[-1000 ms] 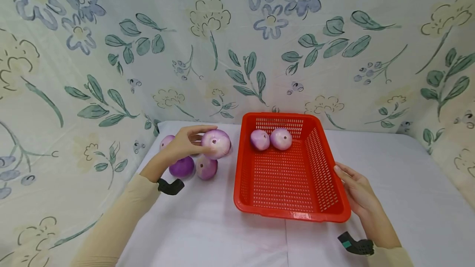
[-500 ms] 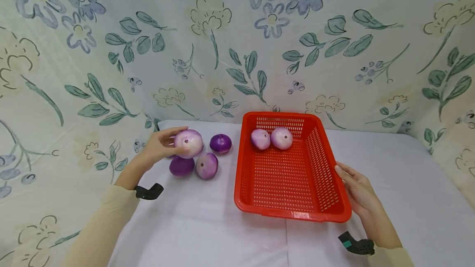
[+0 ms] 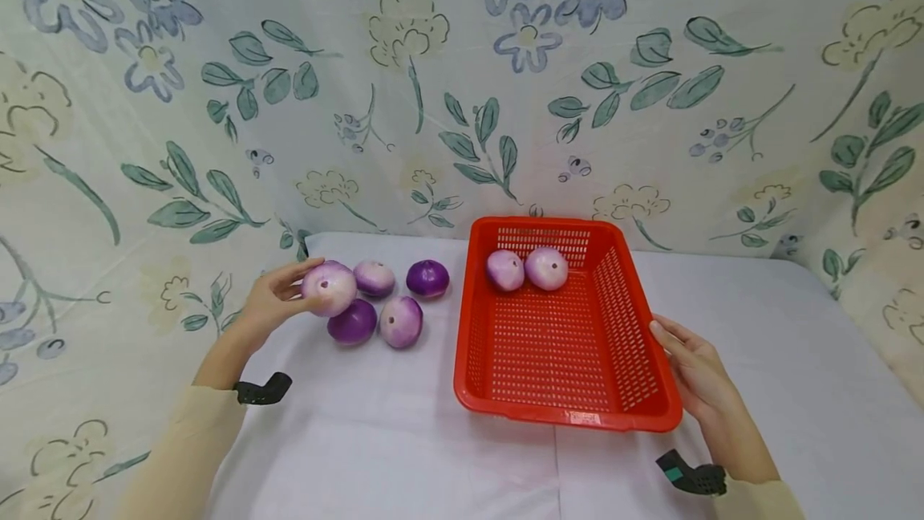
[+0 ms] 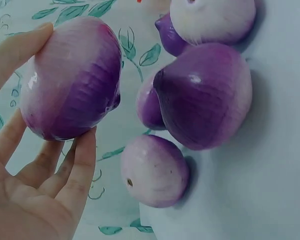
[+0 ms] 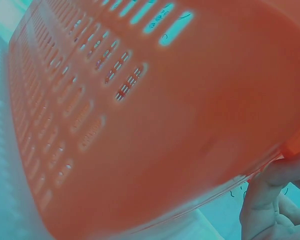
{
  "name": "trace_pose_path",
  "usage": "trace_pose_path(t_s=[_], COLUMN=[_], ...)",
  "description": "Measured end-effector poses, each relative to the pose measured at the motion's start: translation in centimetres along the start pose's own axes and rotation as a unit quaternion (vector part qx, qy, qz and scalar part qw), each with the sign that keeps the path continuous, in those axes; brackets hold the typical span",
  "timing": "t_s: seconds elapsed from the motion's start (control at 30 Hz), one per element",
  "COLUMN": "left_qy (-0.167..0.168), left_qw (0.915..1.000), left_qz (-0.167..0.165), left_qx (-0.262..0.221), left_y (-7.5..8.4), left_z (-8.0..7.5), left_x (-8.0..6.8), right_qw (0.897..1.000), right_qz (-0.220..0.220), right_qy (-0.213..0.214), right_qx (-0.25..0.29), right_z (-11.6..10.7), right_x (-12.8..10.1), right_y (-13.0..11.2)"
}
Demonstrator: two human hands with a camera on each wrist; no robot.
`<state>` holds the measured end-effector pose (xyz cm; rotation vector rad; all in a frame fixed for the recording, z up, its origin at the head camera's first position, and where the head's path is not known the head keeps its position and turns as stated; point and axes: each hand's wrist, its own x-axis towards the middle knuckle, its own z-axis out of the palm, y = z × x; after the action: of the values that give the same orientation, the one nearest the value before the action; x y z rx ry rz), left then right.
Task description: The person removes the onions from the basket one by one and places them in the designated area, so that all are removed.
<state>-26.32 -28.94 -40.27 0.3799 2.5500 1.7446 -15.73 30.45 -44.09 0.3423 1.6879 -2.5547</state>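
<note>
My left hand [image 3: 270, 303] holds a purple-and-white onion [image 3: 329, 289] above the left part of the table. In the left wrist view the thumb lies on one side of this onion [image 4: 72, 80] and the fingers on the other. Several more onions lie close by, among them a dark purple onion [image 3: 352, 322] and a paler onion [image 3: 401, 322]. One lower onion [image 4: 155, 171] shows only in the left wrist view. My right hand [image 3: 696, 371] grips the right rim of a red plastic basket [image 3: 556, 422], thumb on the rim. Two onions [image 3: 546, 269] sit at its back left.
A white cloth covers the table [image 3: 390, 432]. Behind it hangs a floral curtain [image 3: 462, 151], close to the table's back edge. The basket's slotted side wall [image 5: 190, 125] fills most of the right wrist view.
My left hand has moved left with the onion, away from the basket, uncovering onions on the table behind it. The right hand and the basket have stayed in place.
</note>
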Motion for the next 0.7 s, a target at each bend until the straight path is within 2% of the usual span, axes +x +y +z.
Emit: trace_pose_path(t_s=[0.1, 0.33, 0.57, 0.7], left_qy=[0.023, 0.047, 0.063, 0.066], left_qw=[0.9996, 0.9956, 0.995, 0.9936], left_qz=[-0.017, -0.077, -0.074, -0.087], left_qx=[0.006, 0.024, 0.025, 0.026], left_y=[-0.9, -3.3, -5.5, -6.2], left_z=[-0.6, -1.9, -2.4, -2.3], left_x=[-0.8, -2.0, -2.2, -2.2], right_qw=[1.0, 1.0, 1.0, 1.0], right_qz=[-0.001, -0.005, -0.009, -0.01], right_qy=[-0.001, -0.003, -0.013, -0.015], right_qx=[-0.002, 0.003, 0.013, 0.017], right_z=[0.1, 0.1, 0.0, 0.0], right_x=[0.0, 0.0, -0.1, -0.1], right_y=[0.0, -0.2, -0.1, 0.1])
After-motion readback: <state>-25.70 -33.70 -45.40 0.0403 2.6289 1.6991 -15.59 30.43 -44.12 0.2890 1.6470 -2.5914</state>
